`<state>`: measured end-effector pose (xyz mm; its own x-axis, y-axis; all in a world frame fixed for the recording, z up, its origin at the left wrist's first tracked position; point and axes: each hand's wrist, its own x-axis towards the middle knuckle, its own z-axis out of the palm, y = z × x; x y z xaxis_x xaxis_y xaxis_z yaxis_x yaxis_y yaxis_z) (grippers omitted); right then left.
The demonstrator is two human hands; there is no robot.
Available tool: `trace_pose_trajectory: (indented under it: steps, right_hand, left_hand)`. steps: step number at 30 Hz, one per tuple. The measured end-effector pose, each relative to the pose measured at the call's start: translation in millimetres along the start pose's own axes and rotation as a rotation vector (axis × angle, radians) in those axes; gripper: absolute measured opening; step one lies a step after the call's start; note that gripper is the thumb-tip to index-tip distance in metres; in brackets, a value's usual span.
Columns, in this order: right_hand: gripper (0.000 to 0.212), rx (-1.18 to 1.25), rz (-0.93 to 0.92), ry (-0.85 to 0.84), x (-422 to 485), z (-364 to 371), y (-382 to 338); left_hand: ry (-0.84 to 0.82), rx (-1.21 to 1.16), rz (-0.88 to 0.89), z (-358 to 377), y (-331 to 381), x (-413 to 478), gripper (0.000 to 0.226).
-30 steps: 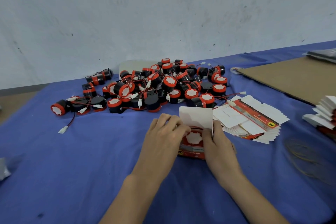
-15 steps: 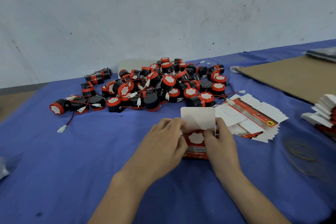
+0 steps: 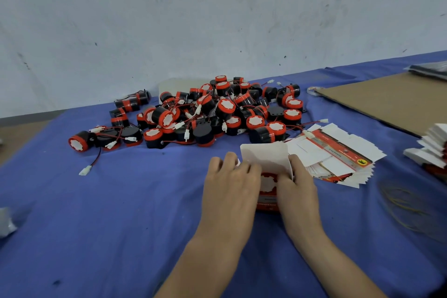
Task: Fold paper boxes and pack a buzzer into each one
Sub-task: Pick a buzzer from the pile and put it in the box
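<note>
Two bare forearms reach in from the near edge of the worktop, which is covered in a blue cloth (image 3: 121,213). A little right of the middle, the hands meet around a small red paper box (image 3: 267,203) that stands on the cloth. The left hand (image 3: 229,189) lies against the box's left side with its fingers curled over the top edge. The right hand (image 3: 298,191) grips the right side, fingers bent and thumb tucked in at the opening. Between them the red-and-white face of a buzzer (image 3: 268,182) shows inside the box, and the white lid flap (image 3: 264,157) stands up behind it, not yet folded down. Just right of the right hand a fanned stack of flat box blanks (image 3: 338,159) lies on the cloth. Nearer the right edge lies a loose tangle of rubber bands (image 3: 406,205), and a second stack of white blanks (image 3: 433,147) is cut off by that edge. Beyond the hands, toward the far edge, sits a pile of buzzers (image 3: 217,113), black bodies with red rims and thin wires ending in white plugs. One stray buzzer (image 3: 78,144) lies at the pile's left end. A brown cardboard sheet (image 3: 387,101) covers the far right corner, and a grey wall (image 3: 217,19) rises behind.
</note>
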<state>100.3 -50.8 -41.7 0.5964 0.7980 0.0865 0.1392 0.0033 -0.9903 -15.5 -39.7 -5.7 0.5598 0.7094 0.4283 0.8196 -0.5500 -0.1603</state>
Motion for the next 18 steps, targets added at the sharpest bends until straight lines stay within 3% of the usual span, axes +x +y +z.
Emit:
trace_pose_trajectory:
  steps: [5,8,13,18]
  right_hand:
    - [0.044,0.005,0.054,-0.008,2,-3,3]
    - [0.043,-0.002,0.052,-0.006,3,-3,1]
    - [0.041,-0.042,0.059,0.003,4,-3,0]
    - [0.028,-0.051,0.038,-0.055,3,-5,-2]
  left_hand:
    - [-0.065,-0.064,0.031,10,-11,3,0.051]
    - [-0.083,-0.217,0.042,12,-15,-6,0.064]
    - [0.079,-0.359,-0.015,10,-17,-10,0.031]
    - [0.098,-0.246,0.141,19,-17,-18,0.048]
